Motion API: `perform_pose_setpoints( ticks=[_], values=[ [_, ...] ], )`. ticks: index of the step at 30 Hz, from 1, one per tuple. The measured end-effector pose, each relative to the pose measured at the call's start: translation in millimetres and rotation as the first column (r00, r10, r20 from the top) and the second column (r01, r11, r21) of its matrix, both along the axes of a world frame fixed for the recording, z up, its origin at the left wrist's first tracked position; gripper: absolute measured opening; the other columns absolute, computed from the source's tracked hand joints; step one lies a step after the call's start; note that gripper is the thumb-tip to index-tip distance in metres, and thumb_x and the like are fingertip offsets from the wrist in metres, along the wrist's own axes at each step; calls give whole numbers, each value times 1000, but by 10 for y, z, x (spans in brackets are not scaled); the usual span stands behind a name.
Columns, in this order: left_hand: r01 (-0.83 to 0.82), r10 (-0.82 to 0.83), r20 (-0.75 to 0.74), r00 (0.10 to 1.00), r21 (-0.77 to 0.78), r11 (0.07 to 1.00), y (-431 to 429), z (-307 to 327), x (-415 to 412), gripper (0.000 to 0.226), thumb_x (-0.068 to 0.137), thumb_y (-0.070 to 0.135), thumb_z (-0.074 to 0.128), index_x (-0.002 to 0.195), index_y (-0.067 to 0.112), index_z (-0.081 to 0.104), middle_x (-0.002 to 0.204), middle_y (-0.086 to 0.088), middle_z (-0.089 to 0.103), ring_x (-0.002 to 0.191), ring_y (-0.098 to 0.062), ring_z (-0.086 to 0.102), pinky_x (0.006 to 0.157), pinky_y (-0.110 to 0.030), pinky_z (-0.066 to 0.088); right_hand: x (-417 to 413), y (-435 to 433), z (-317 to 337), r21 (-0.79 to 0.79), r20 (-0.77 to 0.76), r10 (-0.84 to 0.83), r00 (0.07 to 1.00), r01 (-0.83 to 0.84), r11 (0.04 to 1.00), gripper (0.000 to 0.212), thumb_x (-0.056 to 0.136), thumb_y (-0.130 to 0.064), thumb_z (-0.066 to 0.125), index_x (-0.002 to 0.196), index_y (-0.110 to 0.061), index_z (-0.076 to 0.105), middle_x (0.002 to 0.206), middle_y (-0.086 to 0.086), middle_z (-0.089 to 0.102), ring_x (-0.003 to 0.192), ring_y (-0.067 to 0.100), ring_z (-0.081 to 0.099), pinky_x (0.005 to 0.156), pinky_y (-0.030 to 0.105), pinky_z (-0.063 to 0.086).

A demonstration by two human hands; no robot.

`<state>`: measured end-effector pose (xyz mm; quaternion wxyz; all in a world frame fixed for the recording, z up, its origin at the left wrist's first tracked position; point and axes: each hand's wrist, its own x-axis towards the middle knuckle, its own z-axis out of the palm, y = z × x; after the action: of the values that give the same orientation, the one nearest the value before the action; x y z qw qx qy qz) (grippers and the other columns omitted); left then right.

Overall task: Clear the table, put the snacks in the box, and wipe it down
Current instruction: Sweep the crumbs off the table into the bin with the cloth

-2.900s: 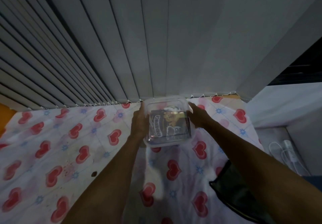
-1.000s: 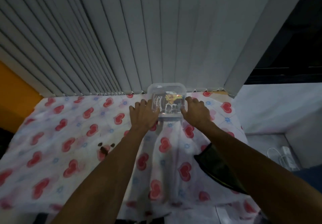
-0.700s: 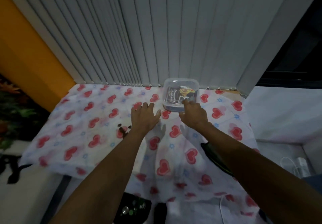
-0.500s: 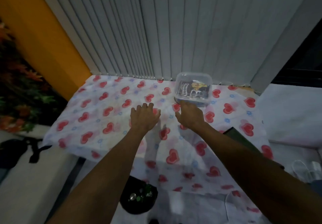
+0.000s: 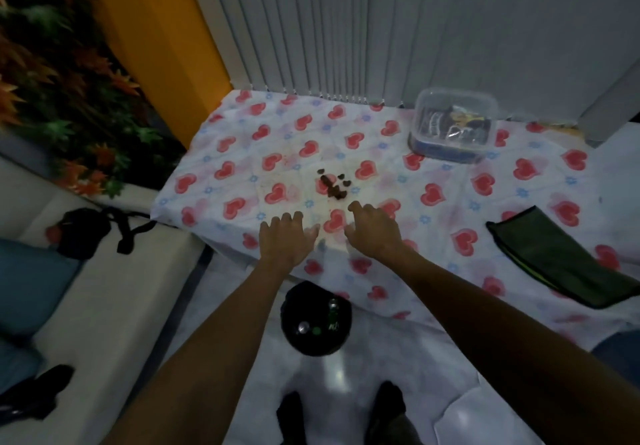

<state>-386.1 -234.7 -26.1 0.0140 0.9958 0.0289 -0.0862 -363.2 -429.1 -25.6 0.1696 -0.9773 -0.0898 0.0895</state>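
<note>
A clear plastic box (image 5: 453, 126) with its lid on holds snack packets and stands at the table's far right, by the blinds. The table (image 5: 242, 153) wears a white cloth with red hearts. A small heap of dark crumbs (image 5: 333, 186) lies mid-table. My left hand (image 5: 289, 236) and my right hand (image 5: 372, 228) hover near the front edge, just short of the crumbs, fingers spread, holding nothing. A dark green cloth (image 5: 554, 261) lies at the right front of the table.
A black bin (image 5: 316, 320) with bottles inside stands on the floor under the front edge. A white sofa (image 5: 104, 306) with a black bag (image 5: 81, 231) is at the left. Vertical blinds (image 5: 346, 29) and an orange wall (image 5: 156, 36) back the table.
Both hands have let go of the box and drawn back toward the front edge. The view has pulled back and swung left, so the crumbs and floor show.
</note>
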Motion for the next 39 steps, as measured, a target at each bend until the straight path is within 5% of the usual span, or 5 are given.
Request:
perform_pose_setpoints(
  ticks=[9,14,20,30,39],
  values=[
    [124,-131,-90,987,-83,989,786,-730,-544,62,95,64,37,122,13,60,113,-12,68,103,-36,64,88,-45,50,-860,771,-821,147,-156,-151,976,175,974,45,94,-37,56,132,-14,49,113,13,63,101,32,62,77,36,50],
    [100,-126,-206,970,-135,986,956,-1370,-843,65,94,67,35,137,20,51,131,-7,62,118,-32,58,99,-49,45,-1260,881,-1464,56,-292,-215,932,241,969,39,94,-34,53,126,-11,48,112,12,61,99,32,63,71,35,48],
    [93,-109,-297,949,-66,993,1036,-2417,-1026,67,95,68,33,125,12,57,115,-12,66,103,-33,62,85,-43,45,-1407,850,-2464,46,-393,-265,880,307,951,43,92,-33,54,129,-12,47,112,11,62,101,33,63,81,45,54],
    [0,-16,-338,941,-47,999,1315,-4097,-1061,72,93,70,36,135,14,52,125,-15,59,113,-36,57,93,-49,45,-1451,773,-4075,-44,-434,-249,866,255,966,41,93,-31,50,129,-13,46,104,14,63,95,36,62,78,44,52],
    [-18,-7,-356,935,-66,998,1171,-4812,-975,73,94,67,40,141,12,44,132,-18,52,118,-38,54,94,-50,45,-1390,712,-4787,-61,-427,-247,870,245,968,42,91,-31,51,130,-15,47,112,13,61,100,35,60,81,45,53]
  ],
)
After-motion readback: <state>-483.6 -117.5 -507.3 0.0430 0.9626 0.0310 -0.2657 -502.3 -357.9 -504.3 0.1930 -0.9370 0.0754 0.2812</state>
